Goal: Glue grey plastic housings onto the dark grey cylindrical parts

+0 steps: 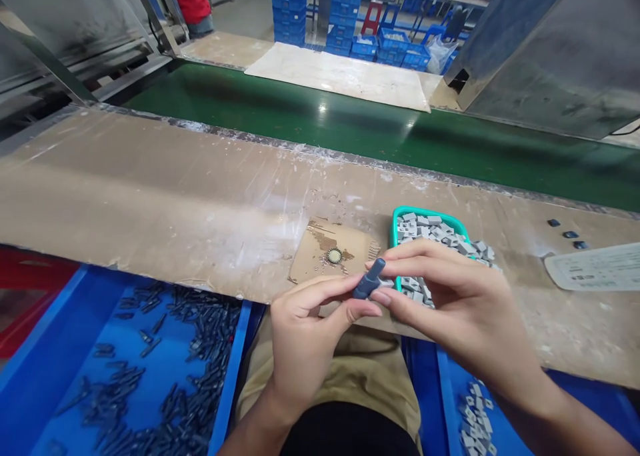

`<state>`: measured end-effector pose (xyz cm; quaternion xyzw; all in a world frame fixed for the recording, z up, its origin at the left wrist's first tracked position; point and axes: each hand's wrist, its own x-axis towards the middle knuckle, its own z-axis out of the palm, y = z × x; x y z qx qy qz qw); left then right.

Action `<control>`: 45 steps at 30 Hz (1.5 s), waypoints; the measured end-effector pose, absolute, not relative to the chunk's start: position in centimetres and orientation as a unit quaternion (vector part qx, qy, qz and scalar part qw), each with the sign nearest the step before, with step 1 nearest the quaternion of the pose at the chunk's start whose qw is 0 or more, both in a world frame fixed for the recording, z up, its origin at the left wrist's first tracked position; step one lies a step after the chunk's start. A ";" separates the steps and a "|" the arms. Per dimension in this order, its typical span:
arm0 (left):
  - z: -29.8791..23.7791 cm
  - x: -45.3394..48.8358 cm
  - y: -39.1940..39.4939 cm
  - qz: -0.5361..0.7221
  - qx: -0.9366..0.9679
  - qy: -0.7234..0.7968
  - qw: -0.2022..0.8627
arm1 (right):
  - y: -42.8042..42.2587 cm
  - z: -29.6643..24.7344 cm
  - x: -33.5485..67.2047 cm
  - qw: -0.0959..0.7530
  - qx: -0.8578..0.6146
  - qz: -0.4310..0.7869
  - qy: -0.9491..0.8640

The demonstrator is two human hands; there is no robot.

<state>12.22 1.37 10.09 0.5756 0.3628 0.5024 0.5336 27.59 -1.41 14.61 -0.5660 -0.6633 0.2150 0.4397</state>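
Worktop (150, 189) behind, left fingers (330, 289) and right fingers (425, 267) pinch a blue part (368, 283) (tilted).

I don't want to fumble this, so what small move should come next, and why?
I'd probably steady the dark blue part with your left hand and ease the pale piece toward it: the left fingertips grip that part, and your right hand seems to pinch the pale piece close beside it.

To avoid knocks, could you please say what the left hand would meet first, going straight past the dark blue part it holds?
Probably the right hand, just beyond the dark blue part, though depth is unclear.
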 end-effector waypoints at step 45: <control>9.5 13.6 1.5 0.491 0.376 0.281 0.734 | -2.8 12.0 30.8 0.713 -0.603 0.113 -0.339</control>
